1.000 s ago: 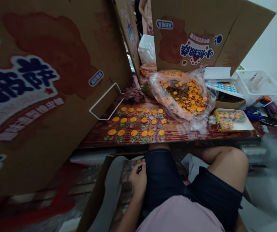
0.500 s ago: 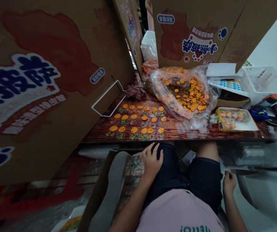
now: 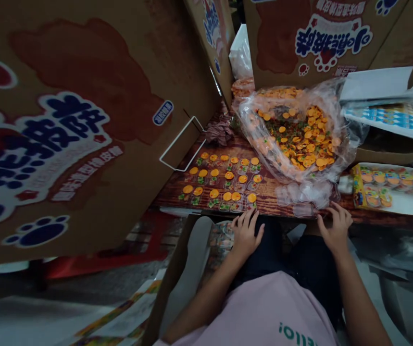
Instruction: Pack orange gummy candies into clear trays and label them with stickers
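Observation:
My left hand (image 3: 245,232) is open and holds nothing, its fingertips by the table's front edge, just below the rows of small clear trays (image 3: 224,181) with orange discs and green bits in them. At the edge further right, my right hand (image 3: 336,226) is open too, fingers apart, nearest to a pile of clear plastic shells (image 3: 305,194). Behind that pile lies a large clear plastic bag (image 3: 253,129), its mouth spread wide over many loose orange discs (image 3: 310,144) mixed with green pieces.
A yellow display box (image 3: 408,197) of filled packs stands at the right. Big printed cartons (image 3: 137,72) wall in the left and the back (image 3: 278,53). Crumpled brownish wrap (image 3: 219,133) lies beside the bag. A box of filled packs (image 3: 220,238) is beside my left leg.
My left hand has lifted from my thigh to the table edge. My right hand has come up from beside my leg to the edge and opened. The view has shifted.

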